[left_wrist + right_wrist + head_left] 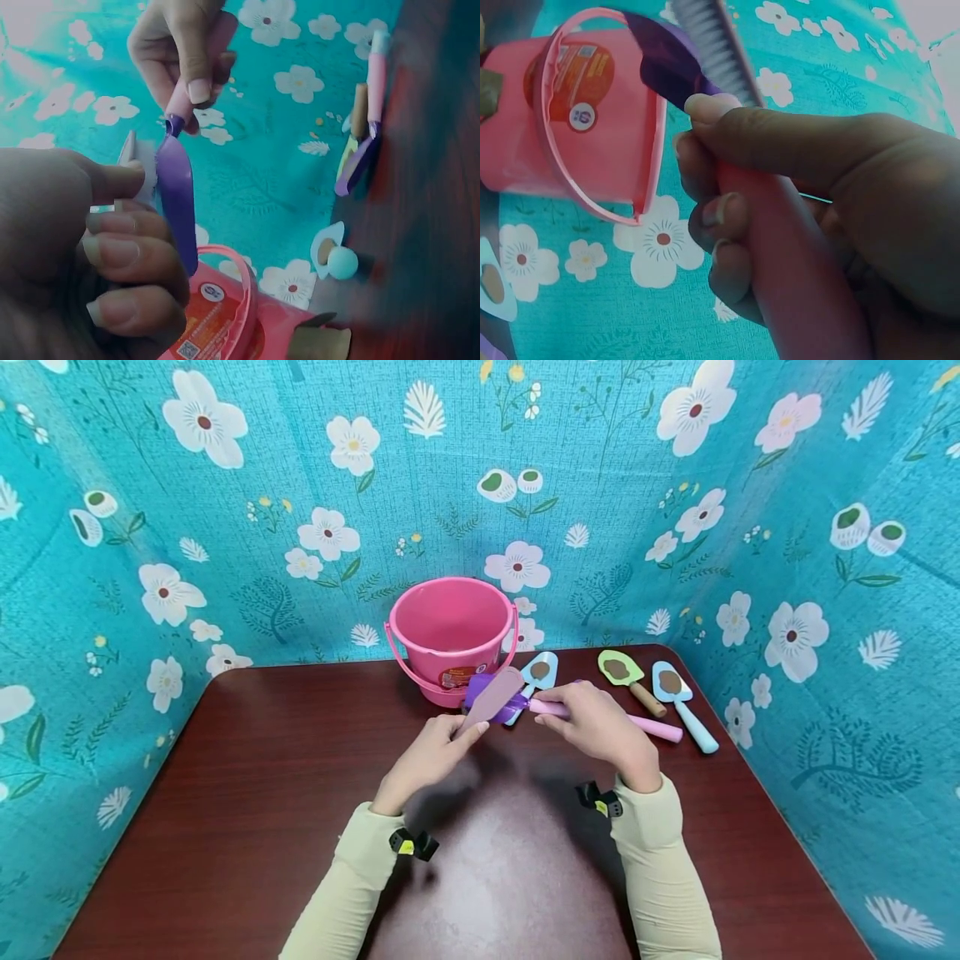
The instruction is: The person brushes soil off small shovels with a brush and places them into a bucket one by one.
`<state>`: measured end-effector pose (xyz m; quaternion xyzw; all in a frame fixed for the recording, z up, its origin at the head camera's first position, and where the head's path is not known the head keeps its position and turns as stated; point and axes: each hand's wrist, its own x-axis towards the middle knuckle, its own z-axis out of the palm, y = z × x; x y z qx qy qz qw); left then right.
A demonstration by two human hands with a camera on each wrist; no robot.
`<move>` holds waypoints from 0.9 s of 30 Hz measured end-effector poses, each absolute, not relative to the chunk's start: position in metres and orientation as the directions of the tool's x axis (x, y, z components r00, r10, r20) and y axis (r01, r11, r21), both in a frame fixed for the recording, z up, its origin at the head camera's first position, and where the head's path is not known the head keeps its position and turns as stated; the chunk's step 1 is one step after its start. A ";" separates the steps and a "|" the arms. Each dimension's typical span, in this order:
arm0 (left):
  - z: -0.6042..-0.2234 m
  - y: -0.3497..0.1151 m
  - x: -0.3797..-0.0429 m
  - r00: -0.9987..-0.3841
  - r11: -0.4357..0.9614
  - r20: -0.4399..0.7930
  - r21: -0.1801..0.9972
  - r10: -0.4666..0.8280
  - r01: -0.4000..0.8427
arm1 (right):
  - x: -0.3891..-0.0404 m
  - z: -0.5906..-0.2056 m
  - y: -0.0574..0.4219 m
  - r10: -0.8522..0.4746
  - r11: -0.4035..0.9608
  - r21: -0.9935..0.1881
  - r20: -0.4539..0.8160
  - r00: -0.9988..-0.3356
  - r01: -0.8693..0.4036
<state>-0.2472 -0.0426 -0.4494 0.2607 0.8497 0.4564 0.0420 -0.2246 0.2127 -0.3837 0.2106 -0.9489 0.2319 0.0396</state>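
Note:
My left hand (429, 752) grips a pinkish brush (492, 697); its white bristles show in the right wrist view, close beside a purple trowel blade. My right hand (596, 720) holds that purple trowel (175, 187) by its pink handle (791, 262), thumb laid along the handle near the blade. Brush and trowel overlap in the head view, in front of a pink bucket (450, 614). Under the right hand lies a second purple trowel, its pink handle (660, 729) showing to the right and the rest mostly hidden.
Behind the held tools, a light-blue trowel (542, 668) lies by the bucket. At the back right are a green trowel (617, 667) with a wooden handle and a blue trowel (671, 681). Floral cloth (330, 535) surrounds the dark wooden table (247, 777).

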 end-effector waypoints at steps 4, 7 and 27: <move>-0.452 -0.044 -0.249 -0.878 0.471 0.210 0.777 0.430 0.417 | -0.224 -0.383 0.214 -0.353 0.814 -0.429 0.171 -0.920 -0.392; -0.453 -0.047 -0.250 -0.884 0.469 0.219 0.781 0.413 0.412 | -0.225 -0.383 0.215 -0.356 0.807 -0.438 0.175 -0.918 -0.396; -0.457 -0.045 -0.252 -0.866 0.466 0.188 0.780 0.463 0.418 | -0.228 -0.387 0.214 -0.369 0.823 -0.406 0.150 -0.917 -0.398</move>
